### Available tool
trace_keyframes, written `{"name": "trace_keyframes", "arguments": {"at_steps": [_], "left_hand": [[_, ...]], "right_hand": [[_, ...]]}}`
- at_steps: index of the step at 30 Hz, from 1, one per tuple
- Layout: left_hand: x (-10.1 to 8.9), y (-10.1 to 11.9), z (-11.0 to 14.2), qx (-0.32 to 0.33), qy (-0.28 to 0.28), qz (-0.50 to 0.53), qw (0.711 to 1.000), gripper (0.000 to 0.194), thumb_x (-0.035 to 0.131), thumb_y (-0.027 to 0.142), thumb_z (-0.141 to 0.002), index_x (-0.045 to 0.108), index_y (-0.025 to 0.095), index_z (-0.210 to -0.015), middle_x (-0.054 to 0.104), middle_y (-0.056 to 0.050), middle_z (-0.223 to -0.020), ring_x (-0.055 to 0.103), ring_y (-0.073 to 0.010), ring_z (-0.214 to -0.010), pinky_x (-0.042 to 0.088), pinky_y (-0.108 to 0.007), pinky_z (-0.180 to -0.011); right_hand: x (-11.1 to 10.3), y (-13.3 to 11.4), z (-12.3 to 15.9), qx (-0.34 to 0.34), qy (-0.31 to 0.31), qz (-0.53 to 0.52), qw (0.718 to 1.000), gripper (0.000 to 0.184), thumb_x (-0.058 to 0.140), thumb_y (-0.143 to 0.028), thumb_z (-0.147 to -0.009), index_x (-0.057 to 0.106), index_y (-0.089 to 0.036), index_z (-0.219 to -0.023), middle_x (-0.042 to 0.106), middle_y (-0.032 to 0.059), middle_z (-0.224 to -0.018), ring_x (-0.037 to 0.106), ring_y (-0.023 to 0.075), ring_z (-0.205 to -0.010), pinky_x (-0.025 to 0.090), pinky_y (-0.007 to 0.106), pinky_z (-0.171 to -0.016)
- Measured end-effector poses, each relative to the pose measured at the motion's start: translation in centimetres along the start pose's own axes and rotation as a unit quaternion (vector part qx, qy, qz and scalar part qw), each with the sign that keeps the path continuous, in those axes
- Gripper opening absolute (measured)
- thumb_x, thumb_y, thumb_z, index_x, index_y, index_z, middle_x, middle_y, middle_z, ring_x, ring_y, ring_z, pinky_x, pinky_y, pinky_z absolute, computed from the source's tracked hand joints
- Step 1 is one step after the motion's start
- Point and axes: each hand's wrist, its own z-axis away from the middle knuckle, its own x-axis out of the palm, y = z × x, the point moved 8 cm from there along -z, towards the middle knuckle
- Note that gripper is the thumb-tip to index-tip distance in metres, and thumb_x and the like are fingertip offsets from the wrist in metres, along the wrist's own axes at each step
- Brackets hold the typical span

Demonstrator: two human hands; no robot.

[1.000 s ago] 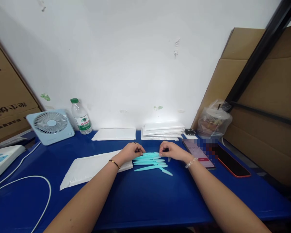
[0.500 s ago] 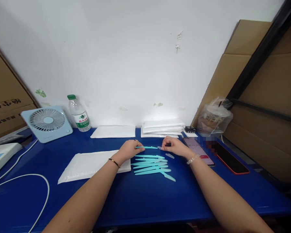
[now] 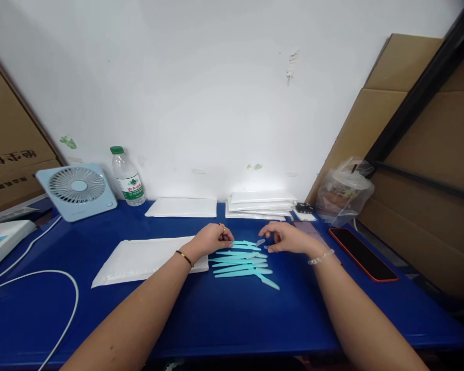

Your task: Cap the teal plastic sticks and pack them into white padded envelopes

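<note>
Right hand [image 3: 288,238] spread and shifted rightward, turquoise tool [image 3: 243,242] in left hand [image 3: 212,240] lowered toward turquoise row [image 3: 235,268]

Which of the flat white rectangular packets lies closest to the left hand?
The flat white rectangular packet partly covered by the wrist of the left hand. The others lie farther back, beside the white wall.

Looks like a small packing corner, folks: white bubble mailers [image 3: 261,197] stacked wallside, blue table [image 3: 232,319], cardboard [image 3: 394,64] flanking!
</note>
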Motion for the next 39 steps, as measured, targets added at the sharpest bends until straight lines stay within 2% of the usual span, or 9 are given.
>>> {"name": "trace_keyframes", "arguments": {"at_steps": [5,10,13,17,20,23,29,34,39], "left_hand": [[-0.5,-0.6,0.1,-0.015,0.008,-0.001,1.000,0.029,0.060,0.044,-0.074,0.070,0.021,-0.088,0.065,-0.004,-0.087,0.058,-0.0150,-0.072,0.046,-0.024,-0.064],[-0.2,-0.3,0.0,-0.003,0.009,-0.028,1.000,0.028,0.058,0.042,-0.076,0.070,0.022,-0.091,0.065,-0.004,-0.089,0.058,-0.0154,-0.073,0.045,-0.025,-0.064],[-0.4,0.3,0.1,0.007,0.027,-0.045,0.999,0.030,0.059,0.043,-0.076,0.068,0.023,-0.096,0.064,-0.004,-0.091,0.057,-0.0161,-0.076,0.044,-0.025,-0.065],[-0.6,1.8,0.5,0.031,0.029,-0.058,0.997,0.032,0.059,0.051,-0.075,0.068,0.021,-0.085,0.063,-0.003,-0.085,0.056,-0.0164,-0.076,0.042,-0.025,-0.064],[0.1,2.9,0.8,0.048,-0.019,-0.054,0.997,0.033,0.060,0.052,-0.074,0.069,0.021,-0.081,0.063,-0.002,-0.081,0.056,-0.0158,-0.073,0.039,-0.024,-0.059],[0.5,3.2,0.8,0.048,-0.050,-0.064,0.995,0.029,0.058,0.047,-0.077,0.069,0.021,-0.077,0.065,-0.002,-0.077,0.055,-0.0146,-0.067,0.035,-0.024,-0.056],[-1.5,2.7,0.6,0.007,0.024,-0.080,0.996,0.033,0.048,0.046,-0.083,0.067,0.019,-0.078,0.065,-0.002,-0.075,0.054,-0.0141,-0.062,0.032,-0.025,-0.052],[-1.3,3.5,0.5,0.033,0.021,-0.084,0.996,0.026,0.052,0.043,-0.082,0.066,0.020,-0.079,0.065,-0.001,-0.076,0.056,-0.0141,-0.067,0.034,-0.024,-0.055],[-1.1,1.5,0.0,-0.010,0.032,-0.093,0.995,0.025,0.052,0.040,-0.082,0.067,0.021,-0.077,0.066,0.000,-0.078,0.056,-0.0137,-0.067,0.034,-0.024,-0.054]], "right_hand": [[0.9,0.7,-1.0,-0.018,0.014,-0.039,0.999,0.023,0.067,-0.038,-0.072,0.069,-0.019,-0.085,0.059,0.0029,-0.082,0.055,0.0106,-0.056,0.045,0.024,-0.055],[-0.2,-0.3,-0.9,-0.035,0.074,-0.004,0.997,0.022,0.065,-0.040,-0.075,0.068,-0.020,-0.084,0.059,0.0043,-0.091,0.055,0.0101,-0.057,0.045,0.025,-0.055],[0.4,-2.3,-0.5,-0.073,0.047,0.010,0.996,0.020,0.063,-0.040,-0.078,0.069,-0.021,-0.082,0.057,0.0034,-0.088,0.055,0.0123,-0.065,0.044,0.024,-0.059],[2.7,-3.8,-0.4,-0.098,-0.025,0.053,0.993,0.018,0.067,-0.037,-0.074,0.068,-0.021,-0.083,0.055,0.0020,-0.084,0.051,0.0121,-0.066,0.042,0.024,-0.059],[3.4,-3.6,-0.7,-0.090,-0.033,0.056,0.994,0.017,0.065,-0.037,-0.076,0.065,-0.020,-0.080,0.053,0.0013,-0.083,0.049,0.0111,-0.064,0.040,0.023,-0.057],[2.8,-2.9,-0.9,-0.082,-0.010,0.032,0.996,0.019,0.064,-0.038,-0.077,0.063,-0.020,-0.078,0.053,0.0013,-0.083,0.049,0.0112,-0.065,0.040,0.023,-0.057],[0.8,-2.2,-0.7,-0.044,0.046,-0.025,0.998,0.023,0.064,-0.040,-0.077,0.061,-0.017,-0.077,0.054,0.0014,-0.075,0.049,0.0112,-0.062,0.040,0.023,-0.055],[0.6,-2.6,-0.6,-0.026,0.053,-0.049,0.997,0.028,0.065,-0.043,-0.075,0.060,-0.016,-0.076,0.055,0.0004,-0.069,0.047,0.0103,-0.058,0.039,0.022,-0.052],[0.4,-0.4,-0.8,0.013,0.044,-0.059,0.997,0.029,0.066,-0.044,-0.072,0.061,-0.015,-0.076,0.059,0.0010,-0.067,0.052,0.0117,-0.060,0.041,0.023,-0.056]]}}
